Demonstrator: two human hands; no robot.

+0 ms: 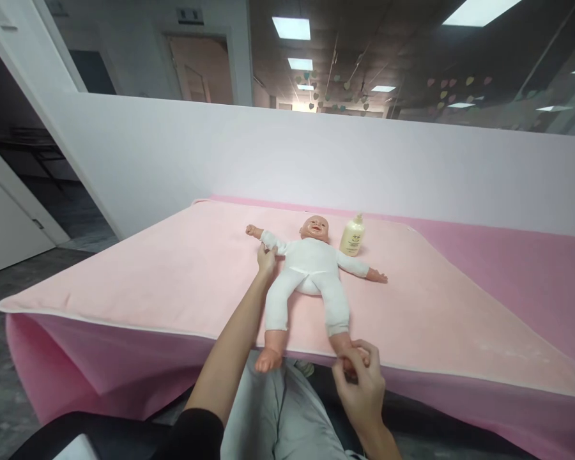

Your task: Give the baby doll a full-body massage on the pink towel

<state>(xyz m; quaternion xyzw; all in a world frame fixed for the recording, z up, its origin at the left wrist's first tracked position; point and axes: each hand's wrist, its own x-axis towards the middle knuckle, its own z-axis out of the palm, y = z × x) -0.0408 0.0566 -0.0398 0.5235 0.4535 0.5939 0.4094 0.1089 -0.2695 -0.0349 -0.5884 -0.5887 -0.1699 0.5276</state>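
A baby doll [308, 268] in a white bodysuit lies on its back on a pink blanket [172, 268], arms spread, feet at the near edge. My left hand [266, 260] reaches out and pinches the doll's sleeve near the shoulder. My right hand [360, 377] is closed around one of the doll's feet at the blanket's front edge. The doll's other foot hangs free over the edge. A cream pump bottle [353, 236] stands upright beside the doll's head.
The blanket covers a table draped in a darker pink cloth [531, 268]. A white partition wall [316, 160] with glass above runs behind it. An open doorway [29, 172] is at the left. My grey-trousered legs [278, 415] are under the near edge.
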